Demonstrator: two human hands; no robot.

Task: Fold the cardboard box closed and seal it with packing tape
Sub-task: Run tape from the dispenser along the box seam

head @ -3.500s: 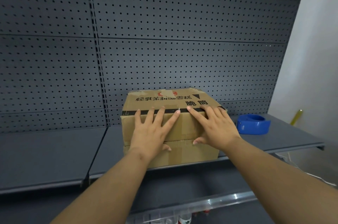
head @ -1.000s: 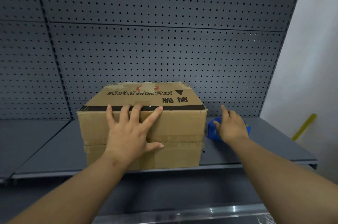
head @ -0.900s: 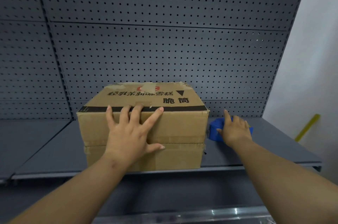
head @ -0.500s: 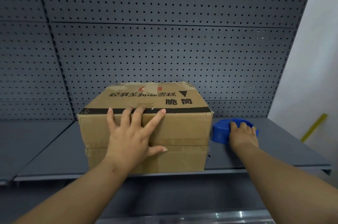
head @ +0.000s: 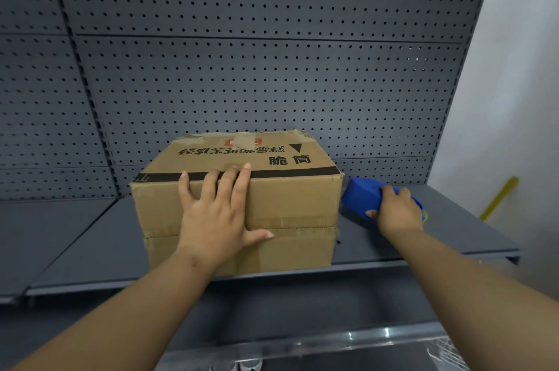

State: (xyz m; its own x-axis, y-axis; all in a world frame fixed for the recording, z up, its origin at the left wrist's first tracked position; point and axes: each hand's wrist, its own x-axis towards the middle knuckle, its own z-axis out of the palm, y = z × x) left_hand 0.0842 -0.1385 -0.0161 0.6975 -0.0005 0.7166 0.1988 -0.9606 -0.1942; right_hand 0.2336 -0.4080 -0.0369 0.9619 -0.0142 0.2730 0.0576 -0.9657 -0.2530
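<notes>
A brown cardboard box [head: 290, 204] with black printed characters stands on the grey metal shelf [head: 90, 249], its flaps folded shut along a seam across the near face. My left hand [head: 219, 213] presses flat against that near face, fingers straight and reaching over the top edge. Right of the box lies a blue tape dispenser [head: 363, 196]. My right hand [head: 394, 213] grips it, fingers curled over its top and thumb underneath, with its left end tilted up off the shelf.
A grey pegboard wall [head: 257, 83] rises behind the shelf. A white wall [head: 508, 98] stands at the right, with a yellow strip [head: 499, 197] leaning low against it. A lower shelf with a clear front rail [head: 348, 337] runs below.
My right hand left the box, reached right to the blue tape dispenser and closed around it; the dispenser now tilts up. My left hand stayed on the box.
</notes>
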